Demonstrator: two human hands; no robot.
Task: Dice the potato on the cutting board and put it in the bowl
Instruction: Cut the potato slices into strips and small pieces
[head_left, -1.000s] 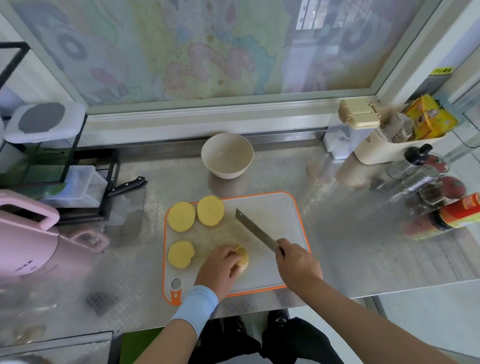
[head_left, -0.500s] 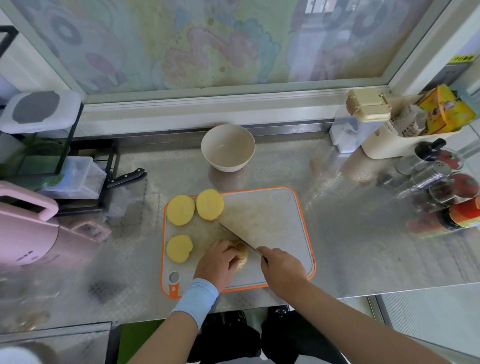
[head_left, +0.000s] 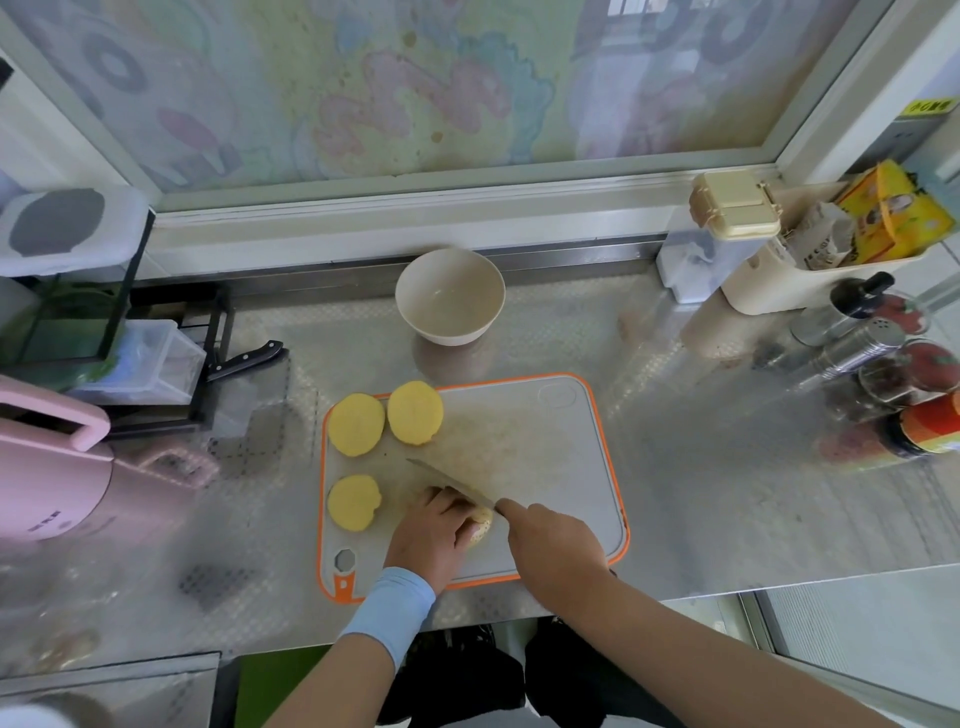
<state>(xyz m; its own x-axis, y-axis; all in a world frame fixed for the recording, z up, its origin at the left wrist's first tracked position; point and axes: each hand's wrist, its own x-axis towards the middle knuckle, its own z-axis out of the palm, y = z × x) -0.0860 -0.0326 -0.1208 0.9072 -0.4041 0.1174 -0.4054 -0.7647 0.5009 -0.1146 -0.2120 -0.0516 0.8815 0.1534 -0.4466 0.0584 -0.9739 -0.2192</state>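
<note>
A grey cutting board (head_left: 545, 447) with an orange rim lies on the steel counter. Three yellow potato slices rest flat on its left side: two at the back (head_left: 356, 424) (head_left: 415, 413) and one nearer (head_left: 354, 502). My left hand (head_left: 434, 535) presses down on the remaining potato piece (head_left: 480, 525), which is mostly hidden under the fingers. My right hand (head_left: 553, 545) grips a knife (head_left: 447, 480) whose blade lies across that piece beside my left fingertips. An empty beige bowl (head_left: 450, 296) stands behind the board.
A pink appliance (head_left: 52, 478) sits at the left, with a black rack (head_left: 171, 374) and a second knife (head_left: 244, 358) behind it. Jars, shakers and a cream container (head_left: 779, 280) crowd the right back corner. The counter's front edge runs just below the board.
The knife swung from the board's middle, blade raised to the right, over to the potato piece under my left hand and now rests on it. My right hand moved left with it.
</note>
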